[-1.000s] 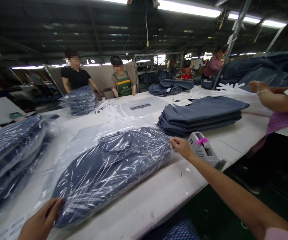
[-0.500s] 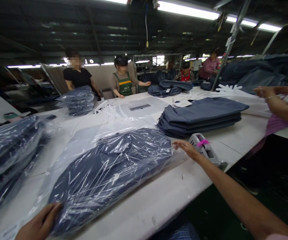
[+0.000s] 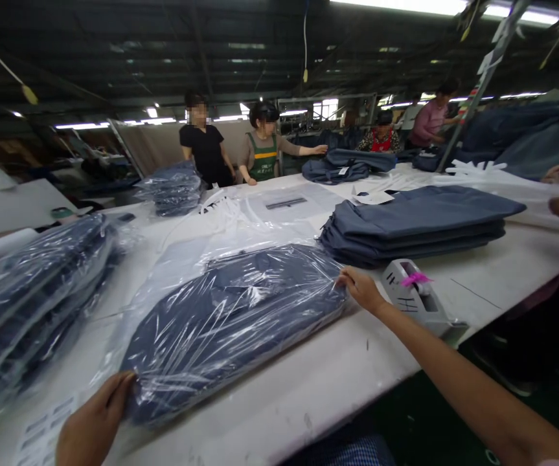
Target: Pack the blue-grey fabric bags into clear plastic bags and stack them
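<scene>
Lying flat on the white surface (image 3: 308,395), the bagged navy garment (image 3: 233,323) is gripped at both ends: the left hand (image 3: 95,424) clasps its near corner, the right hand (image 3: 363,289) pinches the plastic at its far end. Just beside the right hand sits a tape dispenser (image 3: 418,299), with a stack of folded garments (image 3: 418,223) behind it.

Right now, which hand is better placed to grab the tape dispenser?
Right. The right hand pinches the bagged garment at its far end, beside the tape dispenser; the left hand holds the near end.

Navy garment (image 3: 230,317) in clear bag
</scene>
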`<state>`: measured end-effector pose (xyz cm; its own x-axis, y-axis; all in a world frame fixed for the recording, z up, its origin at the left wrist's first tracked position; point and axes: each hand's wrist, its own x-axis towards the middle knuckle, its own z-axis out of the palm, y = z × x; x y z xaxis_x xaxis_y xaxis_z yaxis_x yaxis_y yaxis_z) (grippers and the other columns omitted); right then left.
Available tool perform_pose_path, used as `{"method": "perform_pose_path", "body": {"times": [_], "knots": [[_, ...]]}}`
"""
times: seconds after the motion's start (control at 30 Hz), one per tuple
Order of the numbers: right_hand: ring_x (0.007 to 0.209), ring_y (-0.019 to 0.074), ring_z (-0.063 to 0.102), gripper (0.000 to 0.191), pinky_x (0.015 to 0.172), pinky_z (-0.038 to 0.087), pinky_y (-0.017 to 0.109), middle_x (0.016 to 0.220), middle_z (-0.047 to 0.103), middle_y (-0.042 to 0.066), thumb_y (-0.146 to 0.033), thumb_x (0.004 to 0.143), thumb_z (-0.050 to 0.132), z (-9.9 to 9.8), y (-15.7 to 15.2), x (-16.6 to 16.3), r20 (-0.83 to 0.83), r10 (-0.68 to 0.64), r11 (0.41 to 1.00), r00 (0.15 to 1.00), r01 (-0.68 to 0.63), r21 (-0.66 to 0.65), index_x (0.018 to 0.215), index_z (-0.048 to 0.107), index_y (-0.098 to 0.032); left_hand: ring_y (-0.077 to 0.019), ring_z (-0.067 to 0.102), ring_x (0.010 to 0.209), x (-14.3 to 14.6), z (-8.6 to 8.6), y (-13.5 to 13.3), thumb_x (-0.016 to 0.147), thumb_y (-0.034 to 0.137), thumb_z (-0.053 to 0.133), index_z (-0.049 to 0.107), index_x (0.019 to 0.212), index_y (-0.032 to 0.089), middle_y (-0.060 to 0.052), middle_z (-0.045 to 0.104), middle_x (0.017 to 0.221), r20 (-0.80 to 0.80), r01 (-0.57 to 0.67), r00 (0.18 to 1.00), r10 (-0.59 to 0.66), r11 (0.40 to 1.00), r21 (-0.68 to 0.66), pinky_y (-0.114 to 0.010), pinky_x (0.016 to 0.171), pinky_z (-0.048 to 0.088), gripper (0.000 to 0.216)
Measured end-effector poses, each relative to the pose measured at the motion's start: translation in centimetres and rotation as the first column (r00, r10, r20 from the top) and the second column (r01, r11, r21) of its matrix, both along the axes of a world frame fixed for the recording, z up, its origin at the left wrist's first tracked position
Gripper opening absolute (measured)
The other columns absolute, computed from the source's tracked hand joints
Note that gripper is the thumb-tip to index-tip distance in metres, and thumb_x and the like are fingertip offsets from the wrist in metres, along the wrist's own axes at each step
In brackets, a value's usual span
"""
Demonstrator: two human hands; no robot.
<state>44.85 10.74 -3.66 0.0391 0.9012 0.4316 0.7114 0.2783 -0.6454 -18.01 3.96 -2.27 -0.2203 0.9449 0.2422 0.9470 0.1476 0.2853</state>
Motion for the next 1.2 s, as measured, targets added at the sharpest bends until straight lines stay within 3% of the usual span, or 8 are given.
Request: {"method": "perform_pose_path", "body": {"times": [0.13, 0.23, 0.37, 0.5, 0.67, 0.93, 1.1, 1.2], "knots": [[0.069, 0.0223, 0.073, 0.021, 0.067, 0.053, 0.033, 0.075, 0.075, 0.002, -0.042, 0.098, 0.043, -0.3, 0.9, -0.2, 0.0, -0.029, 0.999, 1.0, 0.029, -0.04, 0.092, 0.053, -0.026, -0.0217, 0.069, 0.062, 1.1, 1.6, 0.2, 0.082, 0.058, 0.04, 0.066, 0.091, 0.031, 0.003, 0.076, 0.081, 0.096, 0.01, 0.995, 0.002, 0.992, -0.128, -0.031, 0.065, 0.049, 0.038], [0.065, 0.0223, 0.072, 0.022, 0.063, 0.052, 0.032, 0.072, 0.075, 0.003, -0.044, 0.097, 0.042, -0.2, 0.9, -0.3, -0.01, -0.055, 0.996, 0.998, 0.054, -0.066, 0.094, 0.053, -0.025, -0.017, 0.063, 0.051, 1.9, 2.3, -0.1, 0.086, 0.055, 0.037, 0.062, 0.084, 0.026, 0.003, 0.071, 0.071, 0.091, 0.04, 0.995, -0.028, 0.99, -0.133, -0.029, 0.064, 0.046, 0.039], [0.055, 0.0204, 0.068, 0.025, 0.053, 0.048, 0.029, 0.073, 0.076, 0.003, -0.045, 0.098, 0.038, 0.2, 0.7, -0.1, -0.03, -0.07, 0.992, 0.997, 0.066, -0.108, 0.095, 0.053, -0.025, -0.0137, 0.059, 0.044, 2.1, 2.6, -0.4, 0.09, 0.056, 0.036, 0.06, 0.088, 0.025, 0.004, 0.069, 0.069, 0.101, 0.052, 0.994, -0.037, 0.987, -0.149, -0.028, 0.063, 0.045, 0.039], [0.056, 0.0188, 0.066, 0.028, 0.058, 0.047, 0.029, 0.071, 0.074, 0.002, -0.05, 0.093, 0.047, 0.3, 1.4, 0.4, 0.002, -0.032, 0.989, 0.999, 0.032, -0.144, 0.086, 0.057, -0.025, -0.0148, 0.062, 0.052, 1.9, 2.9, 0.0, 0.094, 0.056, 0.034, 0.061, 0.084, 0.025, 0.003, 0.069, 0.07, 0.08, 0.094, 0.994, -0.079, 0.972, -0.216, -0.026, 0.063, 0.044, 0.042], [0.067, 0.0195, 0.063, 0.028, 0.068, 0.047, 0.031, 0.073, 0.07, 0.002, -0.052, 0.087, 0.057, -1.0, 1.9, 0.6, 0.117, -0.043, 0.997, 0.992, 0.05, -0.057, 0.082, 0.061, -0.024, -0.0228, 0.068, 0.074, 1.9, 2.5, -0.1, 0.093, 0.057, 0.039, 0.067, 0.102, 0.028, -0.003, 0.075, 0.09, -0.057, 0.015, 0.998, -0.024, 0.988, -0.152, -0.028, 0.061, 0.041, 0.042], [0.074, 0.0188, 0.063, 0.035, 0.071, 0.05, 0.031, 0.082, 0.069, 0.004, -0.055, 0.083, 0.063, -1.1, 1.7, 0.9, -0.222, -0.007, 0.997, 0.975, -0.012, -0.082, 0.092, 0.065, -0.021, -0.0219, 0.069, 0.083, 0.4, 1.7, -0.3, 0.088, 0.054, 0.047, 0.069, 0.103, 0.027, -0.002, 0.076, 0.105, 0.036, 0.05, 0.998, -0.049, 0.999, -0.011, -0.028, 0.07, 0.045, 0.037], [0.069, 0.0171, 0.06, 0.032, 0.065, 0.049, 0.03, 0.084, 0.07, 0.004, -0.052, 0.086, 0.062, -0.5, 0.8, 0.1, -0.157, -0.084, 0.996, 0.984, 0.085, 0.0, 0.092, 0.067, -0.021, -0.0253, 0.071, 0.092, 0.0, 1.1, -0.3, 0.085, 0.054, 0.049, 0.068, 0.103, 0.027, -0.003, 0.076, 0.105, 0.075, 0.081, 0.994, -0.083, 0.996, 0.026, -0.032, 0.076, 0.049, 0.037], [0.066, 0.0163, 0.059, 0.028, 0.064, 0.048, 0.03, 0.085, 0.069, 0.004, -0.049, 0.087, 0.061, 0.2, 0.2, -0.6, -0.112, -0.105, 0.993, 0.988, 0.11, 0.043, 0.09, 0.067, -0.022, -0.0279, 0.071, 0.095, -0.7, 0.1, -0.3, 0.085, 0.06, 0.046, 0.065, 0.106, 0.033, 0.0, 0.075, 0.108, 0.061, 0.062, 0.996, -0.065, 0.997, 0.048, -0.036, 0.077, 0.053, 0.039]]}}
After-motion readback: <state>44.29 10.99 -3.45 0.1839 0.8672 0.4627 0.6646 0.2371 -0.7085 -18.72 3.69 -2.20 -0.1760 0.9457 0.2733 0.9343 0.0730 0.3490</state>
